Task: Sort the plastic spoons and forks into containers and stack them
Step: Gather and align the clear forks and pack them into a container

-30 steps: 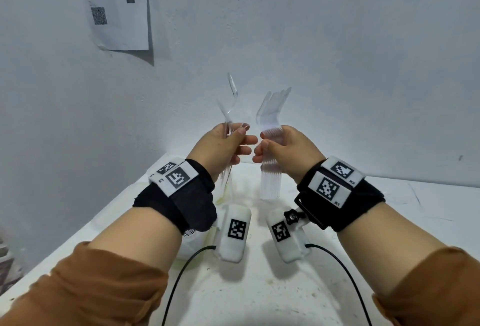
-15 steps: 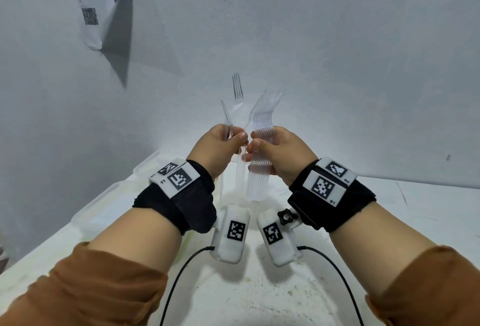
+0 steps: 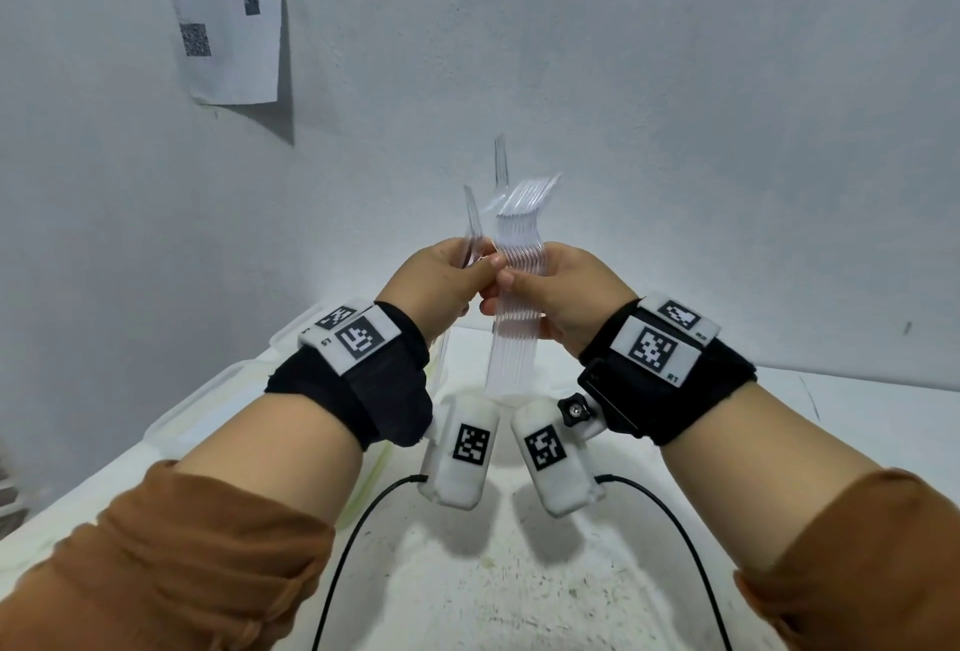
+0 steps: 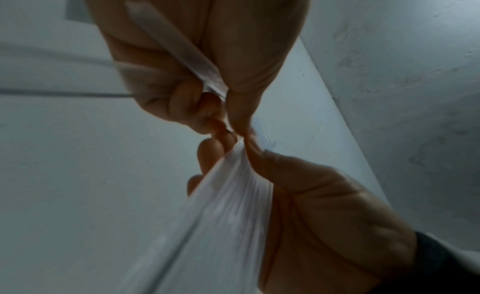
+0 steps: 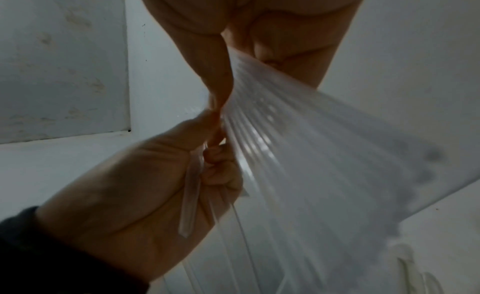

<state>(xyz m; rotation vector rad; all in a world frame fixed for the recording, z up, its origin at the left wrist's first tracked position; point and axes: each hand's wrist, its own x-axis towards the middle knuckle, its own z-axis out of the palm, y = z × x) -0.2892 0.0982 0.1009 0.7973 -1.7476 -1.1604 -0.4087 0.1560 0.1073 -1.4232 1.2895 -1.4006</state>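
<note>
A thick nested stack of clear plastic forks (image 3: 511,287) is gripped upright in the right hand (image 3: 566,297) above the white counter (image 3: 519,598), while a few loose clear plastic utensils (image 3: 474,224) are pinched by the left hand (image 3: 431,287), fingertips touching.

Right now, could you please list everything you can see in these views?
stack of forks: one nested bundle, clear plastic, gripped upright in the right hand
loose forks: a few, clear plastic, pinched in the left hand
container: clear, on the table's left side, partly hidden
table: one, white, scuffed
paper sheet: one, white with QR code, on wall
left hand: one, beside the right
right hand: one
</note>
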